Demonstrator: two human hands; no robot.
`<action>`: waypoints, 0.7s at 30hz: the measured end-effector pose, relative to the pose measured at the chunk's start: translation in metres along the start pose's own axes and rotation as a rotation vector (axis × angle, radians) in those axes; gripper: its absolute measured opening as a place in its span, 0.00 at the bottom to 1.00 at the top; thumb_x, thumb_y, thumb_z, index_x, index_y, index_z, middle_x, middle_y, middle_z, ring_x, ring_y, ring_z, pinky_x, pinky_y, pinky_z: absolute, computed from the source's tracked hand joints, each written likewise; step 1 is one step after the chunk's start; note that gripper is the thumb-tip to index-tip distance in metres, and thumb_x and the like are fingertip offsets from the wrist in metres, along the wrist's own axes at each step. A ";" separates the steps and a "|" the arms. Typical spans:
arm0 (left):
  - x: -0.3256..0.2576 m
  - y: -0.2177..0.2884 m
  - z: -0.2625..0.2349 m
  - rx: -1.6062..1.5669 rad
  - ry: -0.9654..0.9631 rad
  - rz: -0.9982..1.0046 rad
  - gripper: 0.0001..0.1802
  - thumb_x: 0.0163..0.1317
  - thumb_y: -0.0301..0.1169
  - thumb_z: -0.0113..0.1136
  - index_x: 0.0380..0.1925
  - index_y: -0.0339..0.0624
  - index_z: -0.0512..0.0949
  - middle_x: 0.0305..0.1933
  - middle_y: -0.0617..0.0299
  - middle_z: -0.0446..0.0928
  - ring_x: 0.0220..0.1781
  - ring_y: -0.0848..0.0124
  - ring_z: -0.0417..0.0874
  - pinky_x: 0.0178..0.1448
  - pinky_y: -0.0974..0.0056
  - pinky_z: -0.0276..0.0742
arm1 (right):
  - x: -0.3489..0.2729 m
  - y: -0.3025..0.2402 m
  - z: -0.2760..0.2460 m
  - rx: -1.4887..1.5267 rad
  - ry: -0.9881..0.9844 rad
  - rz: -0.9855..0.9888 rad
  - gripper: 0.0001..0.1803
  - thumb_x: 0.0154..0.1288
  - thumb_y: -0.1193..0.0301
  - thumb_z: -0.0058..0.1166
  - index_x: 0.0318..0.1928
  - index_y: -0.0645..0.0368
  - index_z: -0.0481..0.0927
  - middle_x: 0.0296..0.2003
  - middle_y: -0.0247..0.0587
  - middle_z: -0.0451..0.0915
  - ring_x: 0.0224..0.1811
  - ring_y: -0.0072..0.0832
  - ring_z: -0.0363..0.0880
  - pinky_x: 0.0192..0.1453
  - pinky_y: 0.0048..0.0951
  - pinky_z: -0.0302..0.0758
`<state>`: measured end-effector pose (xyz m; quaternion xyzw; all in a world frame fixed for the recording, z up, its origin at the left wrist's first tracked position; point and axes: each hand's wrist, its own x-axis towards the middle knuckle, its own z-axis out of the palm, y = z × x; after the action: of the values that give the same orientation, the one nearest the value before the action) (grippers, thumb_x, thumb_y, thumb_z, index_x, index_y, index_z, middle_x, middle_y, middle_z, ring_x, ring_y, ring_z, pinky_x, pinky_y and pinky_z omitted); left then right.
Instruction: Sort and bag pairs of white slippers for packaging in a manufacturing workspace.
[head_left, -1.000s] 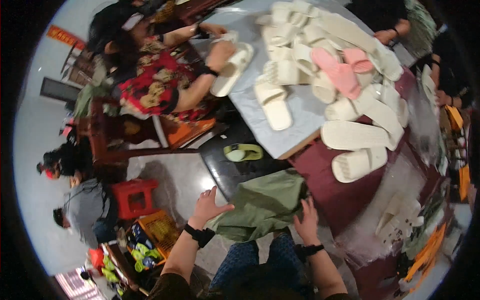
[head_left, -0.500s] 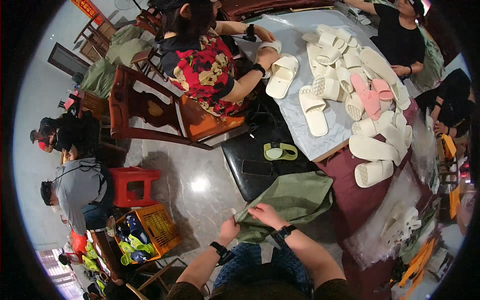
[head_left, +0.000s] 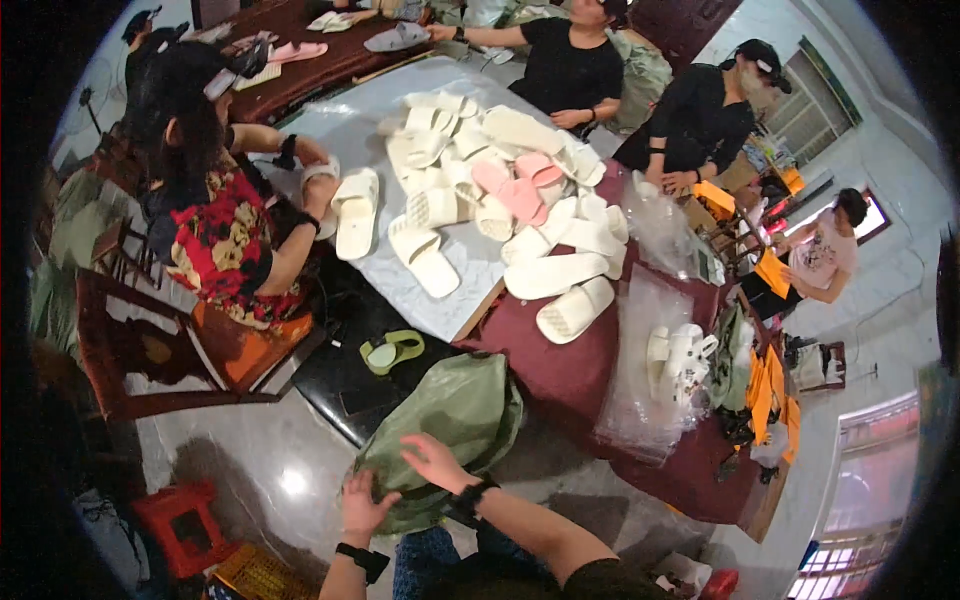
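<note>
A green woven sack [head_left: 460,400] stands before me, slack and partly spread, against the black bench. My left hand [head_left: 366,503] is at its lower left edge with the thumb apart from the fingers. Over the sack's near side is my right hand [head_left: 440,463], its fingers stretched out and nothing gripped. On the black bench [head_left: 325,375] just beyond lie a green slipper [head_left: 393,352] and a dark phone [head_left: 368,399]. Farther off, many cream slippers [head_left: 440,205] and some pink slippers [head_left: 520,200] are heaped across the tables.
The pale-covered table [head_left: 395,292] adjoins a maroon-covered table [head_left: 560,375] bearing clear plastic bags [head_left: 640,400] and white clogs [head_left: 690,365]. A person in a floral top sits on a wooden chair [head_left: 130,345] at left, handling a slipper. Near the lower left are a red stool [head_left: 185,530] and yellow crate [head_left: 258,572].
My view has swung right. My hands, which were pinching the sack's edge, have let go and spread their fingers. The sack now stands more upright.
</note>
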<state>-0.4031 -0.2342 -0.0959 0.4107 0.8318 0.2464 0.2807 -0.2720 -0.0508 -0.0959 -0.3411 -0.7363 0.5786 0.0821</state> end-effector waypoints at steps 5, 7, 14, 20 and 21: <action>-0.007 -0.018 0.052 -0.327 -0.088 -0.288 0.37 0.47 0.49 0.69 0.56 0.44 0.73 0.55 0.44 0.76 0.59 0.51 0.74 0.66 0.53 0.63 | -0.071 -0.003 -0.145 -0.063 0.386 0.095 0.10 0.62 0.67 0.57 0.41 0.57 0.81 0.39 0.44 0.80 0.41 0.38 0.79 0.46 0.33 0.75; -0.005 -0.014 0.054 -0.097 -0.082 -0.371 0.35 0.46 0.46 0.69 0.56 0.48 0.74 0.53 0.45 0.77 0.59 0.52 0.74 0.63 0.54 0.68 | -0.103 0.009 -0.217 -0.266 0.707 -0.046 0.07 0.62 0.70 0.58 0.38 0.59 0.82 0.33 0.40 0.80 0.37 0.29 0.79 0.42 0.26 0.74; -0.012 -0.011 0.079 -0.274 0.080 -0.551 0.37 0.48 0.35 0.67 0.60 0.39 0.66 0.46 0.48 0.79 0.44 0.55 0.81 0.47 0.51 0.76 | -0.198 0.131 -0.508 -0.249 1.417 0.249 0.13 0.57 0.74 0.56 0.43 0.65 0.77 0.37 0.41 0.79 0.39 0.31 0.76 0.48 0.30 0.72; -0.015 -0.003 0.120 -0.783 0.353 -1.119 0.31 0.52 0.25 0.62 0.59 0.37 0.65 0.43 0.54 0.76 0.41 0.61 0.76 0.44 0.56 0.72 | -0.198 0.135 -0.632 -0.745 1.461 0.352 0.25 0.52 0.81 0.50 0.55 0.64 0.72 0.46 0.53 0.76 0.52 0.47 0.73 0.58 0.39 0.69; -0.044 -0.032 0.123 -0.709 0.342 -0.935 0.29 0.53 0.25 0.61 0.57 0.36 0.67 0.44 0.53 0.76 0.45 0.61 0.76 0.46 0.55 0.72 | -0.177 0.131 -0.635 -0.800 1.264 0.237 0.26 0.50 0.81 0.51 0.54 0.63 0.73 0.46 0.53 0.77 0.55 0.49 0.71 0.60 0.41 0.67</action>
<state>-0.3162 -0.2652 -0.1934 -0.1617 0.8245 0.4216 0.3411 0.2419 0.3616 0.0346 -0.6887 -0.6612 -0.0332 0.2957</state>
